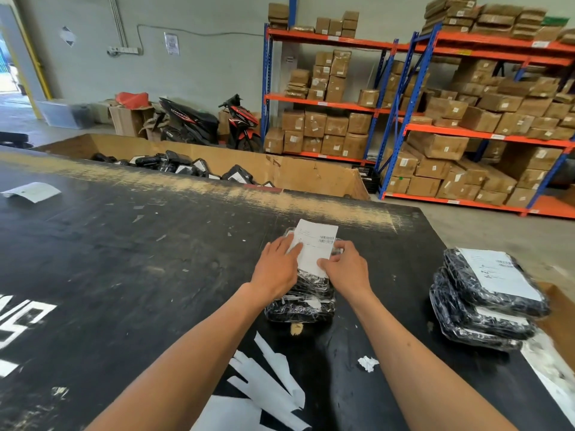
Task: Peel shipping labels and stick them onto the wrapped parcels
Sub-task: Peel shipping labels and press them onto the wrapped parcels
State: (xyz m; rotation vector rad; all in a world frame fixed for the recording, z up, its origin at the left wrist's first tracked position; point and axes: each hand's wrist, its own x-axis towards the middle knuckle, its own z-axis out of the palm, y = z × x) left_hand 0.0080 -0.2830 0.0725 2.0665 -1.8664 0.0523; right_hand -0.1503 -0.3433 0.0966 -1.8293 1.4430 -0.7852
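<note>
The left hand (277, 269) presses flat fingers on a white label (315, 245) atop a black parcel (300, 301) on the table (124, 259). The right hand (345, 269) pinches the label's edge. Its print is unreadable.

Bright even indoor light, daylight at left doorway (7, 73), wide-angle edge distortion.

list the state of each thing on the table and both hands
left hand: open, fingers flat on the label
right hand: fingers curled, pinching the label's near edge
shipping label: on the parcel, far end sticking past it
wrapped parcel: flat on the table, under both hands
stack of parcels: piled at right, top one labelled
loose label: lying flat, far left
backing strips: peeled, scattered at near edge
cardboard bin: open, holding labelled parcels
</note>
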